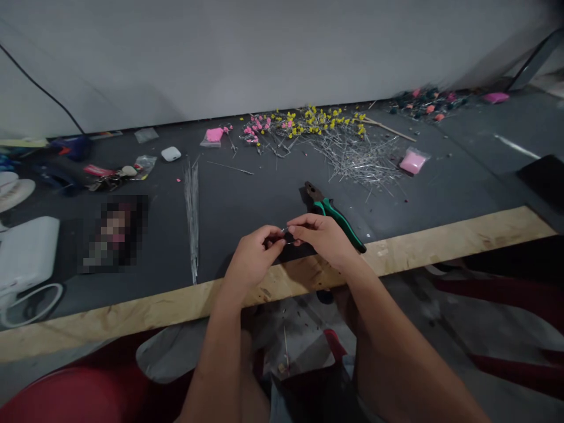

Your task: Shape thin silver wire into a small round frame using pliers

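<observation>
At the centre of the frame, a thin wire (pixel 288 242) is held near the front edge of a dark counter (pixel 247 194). It is pinched by the fingertips of the left hand (pixel 253 255) and the right hand (pixel 326 238); each grip appears to be closed on it, thumb against finger. The wire is apparently being bent or twisted by hand. For the next move, a firm pinch from one hand while the piece is turned by the other seems to be called for.

Green-handled pliers (pixel 337 218) are laid just beyond the right hand, partly covered by it. Left of centre, a bundle of straight wires (pixel 191 217) is laid out; at upper centre, a heap of loose wires (pixel 359 158) is spread below yellow-tipped stems (pixel 324 120).

Much of the held wire is hidden by the fingers, so its full shape cannot be made out. At left, something is masked by a pixelated patch (pixel 115 234), and a white device (pixel 29 252) is cut off.
</observation>
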`<move>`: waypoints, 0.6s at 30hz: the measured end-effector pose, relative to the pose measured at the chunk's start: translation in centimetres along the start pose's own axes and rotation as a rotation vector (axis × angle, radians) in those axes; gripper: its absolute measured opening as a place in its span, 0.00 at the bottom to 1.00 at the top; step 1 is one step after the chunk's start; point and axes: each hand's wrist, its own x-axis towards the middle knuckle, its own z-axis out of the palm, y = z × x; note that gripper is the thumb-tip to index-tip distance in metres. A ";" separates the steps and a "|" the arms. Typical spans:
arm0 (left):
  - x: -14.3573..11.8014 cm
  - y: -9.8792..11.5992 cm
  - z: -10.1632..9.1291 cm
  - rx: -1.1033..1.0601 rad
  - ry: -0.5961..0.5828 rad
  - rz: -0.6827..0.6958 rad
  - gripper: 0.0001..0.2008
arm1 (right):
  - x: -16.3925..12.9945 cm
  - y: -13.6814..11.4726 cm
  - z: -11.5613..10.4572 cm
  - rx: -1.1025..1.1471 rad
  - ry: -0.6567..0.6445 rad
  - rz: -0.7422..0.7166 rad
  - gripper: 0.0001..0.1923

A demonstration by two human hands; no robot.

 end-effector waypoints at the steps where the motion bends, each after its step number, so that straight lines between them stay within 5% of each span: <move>1: 0.0 0.0 0.0 0.012 -0.001 0.002 0.08 | 0.1 0.0 0.0 0.002 -0.006 -0.004 0.06; 18: 0.4 0.3 0.8 0.299 -0.058 0.030 0.12 | 0.5 -0.3 0.2 -0.001 -0.046 0.026 0.05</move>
